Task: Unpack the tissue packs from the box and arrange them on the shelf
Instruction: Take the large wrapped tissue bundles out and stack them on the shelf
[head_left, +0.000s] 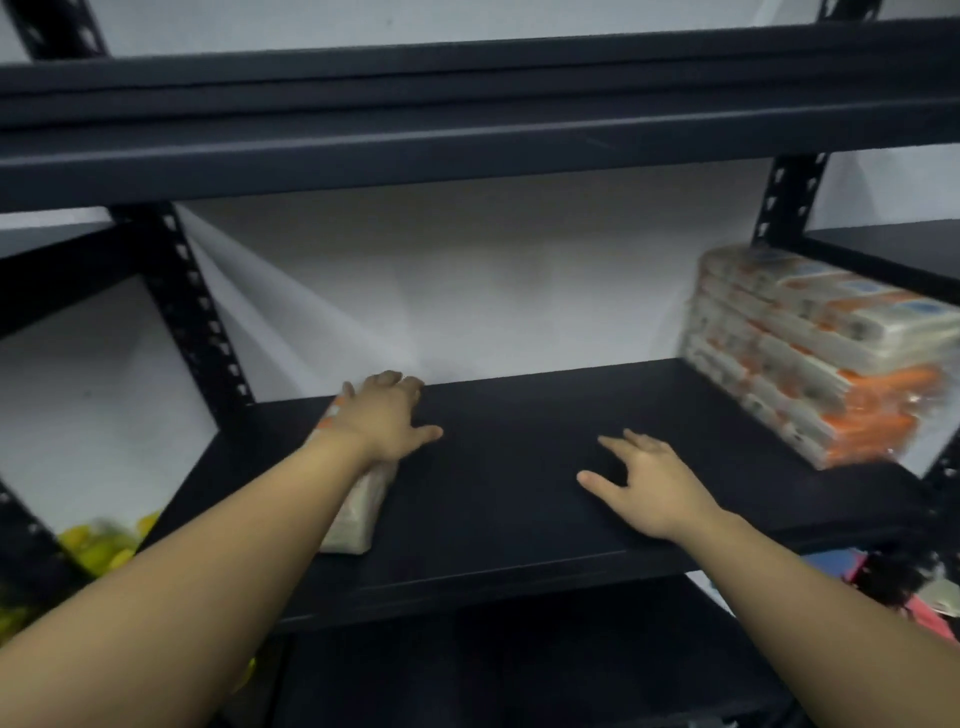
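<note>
A tissue pack, pale with an orange end, lies lengthwise on the left part of the black shelf board. My left hand rests on top of its far end, fingers curled over it. My right hand hovers flat over the bare middle of the board, fingers spread, holding nothing. A stack of several orange-and-white tissue packs stands at the right end of the same board. The box is out of view.
A black shelf board runs overhead, with slotted uprights at the left and right. Yellow packages sit lower left on a neighbouring rack. Red and blue items lie lower right. A white wall is behind.
</note>
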